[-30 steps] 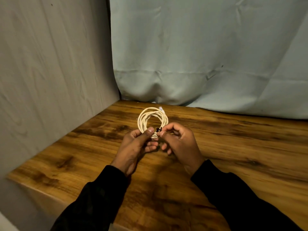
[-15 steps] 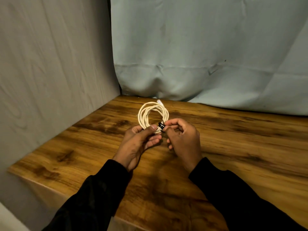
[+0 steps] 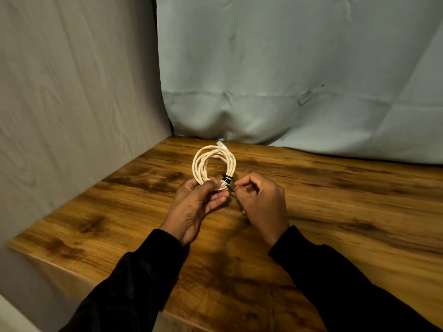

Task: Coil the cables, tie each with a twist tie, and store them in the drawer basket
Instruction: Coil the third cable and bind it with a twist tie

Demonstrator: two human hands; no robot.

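Right hand withdrawn (wooden table)

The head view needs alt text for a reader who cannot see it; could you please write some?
A person's left hand holds a coiled cream cable above a wooden table, while the right hand pinches the end of a black twist tie wrapped around the coil. A pale blue cloth hangs behind.

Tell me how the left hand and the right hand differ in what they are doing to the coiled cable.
The left hand grips the cream cable coil itself, thumb across the strands; the right hand does not touch the coil, pinching only the free end of the black twist tie. The left hand's lower fingers lie fairly straight under the coil, while the right hand's fingers are curled tight. Both are raised above the wooden table and wear dark sleeves.
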